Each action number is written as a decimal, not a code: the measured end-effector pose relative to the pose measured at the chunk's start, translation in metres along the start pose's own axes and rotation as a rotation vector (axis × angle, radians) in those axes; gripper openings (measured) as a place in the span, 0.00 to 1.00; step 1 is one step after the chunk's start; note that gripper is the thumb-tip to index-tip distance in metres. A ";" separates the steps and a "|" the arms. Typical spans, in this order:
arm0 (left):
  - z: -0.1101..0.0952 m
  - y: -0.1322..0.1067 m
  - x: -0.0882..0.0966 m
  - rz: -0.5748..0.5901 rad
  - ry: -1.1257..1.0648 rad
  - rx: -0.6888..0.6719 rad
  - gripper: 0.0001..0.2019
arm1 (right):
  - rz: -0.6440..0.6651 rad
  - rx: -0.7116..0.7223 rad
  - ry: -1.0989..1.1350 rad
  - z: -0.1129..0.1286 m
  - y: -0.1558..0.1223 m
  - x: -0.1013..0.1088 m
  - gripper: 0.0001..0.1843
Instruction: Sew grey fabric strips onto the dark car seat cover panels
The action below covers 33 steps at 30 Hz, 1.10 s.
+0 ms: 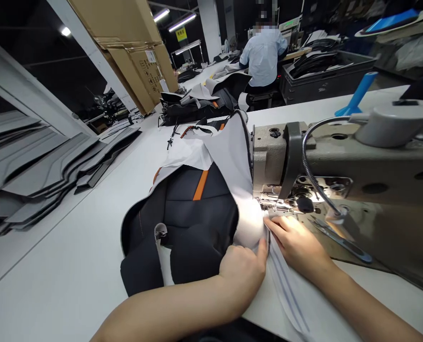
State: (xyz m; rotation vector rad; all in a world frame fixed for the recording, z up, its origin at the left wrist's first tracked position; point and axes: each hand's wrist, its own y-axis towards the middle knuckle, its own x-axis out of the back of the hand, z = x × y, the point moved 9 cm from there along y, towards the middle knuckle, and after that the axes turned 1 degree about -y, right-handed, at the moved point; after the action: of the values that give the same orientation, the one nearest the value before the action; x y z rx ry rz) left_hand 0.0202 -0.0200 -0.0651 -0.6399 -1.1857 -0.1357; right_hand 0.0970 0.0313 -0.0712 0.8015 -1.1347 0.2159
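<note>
Far left, layered grey panels (36, 156) lie in uneven stacks by the white table (76, 266). Next, upper left, a cardboard box (145, 61) stands tilted in view, its printed side showing. Left of the sewing machine, the black cover (197, 209) with orange stripes lies spread on the table, its pale grey backing (238, 161) folded up and running to the needle area under the light. Left hand (245, 266) is on the backing's near edge, fingers curled, one digit stretched toward the machine; cannot tell whether it grips or only presses. Behind, a co-worker (263, 54) in a light blue shirt sits facing away. White strip (286, 289) with bluish lines trails from the needle area down past the table edge. Right hand (297, 242) pinches the strip's upper end, fingertips just beside the presser area. Dark grey bin (322, 78) behind holds stacked pieces. Sewing machine (340, 161) fills the right; blue-handled snips (343, 240) lie on its bed, right of the right hand.
</note>
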 end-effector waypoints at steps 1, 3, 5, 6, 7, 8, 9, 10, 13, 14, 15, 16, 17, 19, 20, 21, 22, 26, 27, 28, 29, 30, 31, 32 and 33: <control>0.002 0.003 0.001 0.003 0.004 0.024 0.25 | 0.002 0.001 0.004 0.000 0.000 0.000 0.20; 0.006 0.010 0.002 0.007 0.016 0.076 0.26 | 0.010 -0.004 0.015 0.000 -0.001 -0.002 0.21; 0.008 0.016 0.006 -0.009 0.034 0.116 0.26 | 0.016 -0.014 0.034 -0.001 -0.002 -0.004 0.21; 0.009 0.018 0.008 -0.030 0.041 0.133 0.25 | 0.015 -0.020 0.050 -0.001 -0.002 -0.004 0.21; 0.009 0.019 0.011 -0.058 0.043 0.150 0.24 | 0.011 -0.028 0.076 -0.002 -0.003 -0.004 0.22; 0.009 0.018 0.015 -0.093 0.042 0.157 0.23 | 0.004 -0.044 0.110 -0.004 -0.003 -0.003 0.21; 0.008 0.015 0.019 -0.131 0.041 0.143 0.21 | -0.006 -0.074 0.153 -0.007 -0.002 0.000 0.21; 0.006 0.011 0.023 -0.162 0.039 0.103 0.20 | -0.017 -0.115 0.203 -0.011 -0.002 0.004 0.19; 0.002 -0.011 0.031 -0.151 -0.003 -0.132 0.26 | 0.033 -0.240 0.337 -0.015 -0.003 0.014 0.14; 0.004 -0.019 0.033 -0.126 -0.044 -0.213 0.30 | 0.098 -0.231 0.357 -0.007 -0.004 0.014 0.13; 0.009 -0.027 0.035 -0.101 -0.093 -0.271 0.34 | 0.182 -0.180 0.362 0.006 -0.005 0.014 0.13; 0.016 -0.033 0.036 -0.085 -0.135 -0.301 0.36 | 0.274 -0.099 0.358 0.024 -0.009 0.012 0.13; 0.023 -0.037 0.036 -0.081 -0.162 -0.310 0.37 | 0.357 0.007 0.355 0.046 -0.015 0.010 0.12; 0.035 -0.037 0.033 -0.096 -0.155 -0.268 0.37 | 0.436 0.231 0.352 0.091 -0.032 0.011 0.12; 0.037 -0.034 0.030 -0.109 -0.134 -0.238 0.35 | 0.430 0.312 0.346 0.109 -0.041 0.014 0.12; 0.034 -0.029 0.026 -0.121 -0.116 -0.222 0.33 | 0.401 0.349 0.328 0.121 -0.048 0.017 0.13; 0.029 -0.025 0.021 -0.129 -0.108 -0.218 0.31 | 0.368 0.355 0.307 0.126 -0.053 0.020 0.15; 0.002 -0.006 0.010 -0.150 -0.138 -0.205 0.24 | 0.293 0.258 0.253 0.097 -0.049 0.030 0.18; -0.001 -0.003 0.010 -0.150 -0.149 -0.185 0.24 | 0.271 0.227 0.235 0.081 -0.042 0.032 0.18; -0.003 -0.001 0.010 -0.147 -0.160 -0.167 0.24 | 0.235 0.175 0.191 0.062 -0.034 0.033 0.18; -0.005 0.001 0.010 -0.137 -0.173 -0.155 0.24 | 0.178 0.107 0.127 0.041 -0.025 0.034 0.18; -0.006 0.002 0.011 -0.121 -0.187 -0.148 0.23 | 0.096 0.023 0.035 0.020 -0.018 0.036 0.18; -0.007 0.003 0.012 -0.107 -0.200 -0.143 0.22 | 0.021 -0.049 -0.046 0.003 -0.013 0.037 0.17; -0.006 0.003 0.013 -0.098 -0.211 -0.140 0.21 | -0.038 -0.093 -0.097 -0.008 -0.011 0.036 0.17; -0.005 0.004 0.014 -0.095 -0.219 -0.134 0.21 | -0.072 -0.118 -0.126 -0.015 -0.009 0.032 0.18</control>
State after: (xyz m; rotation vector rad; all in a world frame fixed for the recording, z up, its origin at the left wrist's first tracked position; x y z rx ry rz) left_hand 0.0314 -0.0168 -0.0555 -0.7294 -1.4279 -0.2318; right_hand 0.1266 0.0270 -0.0505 0.7572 -1.2228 0.0385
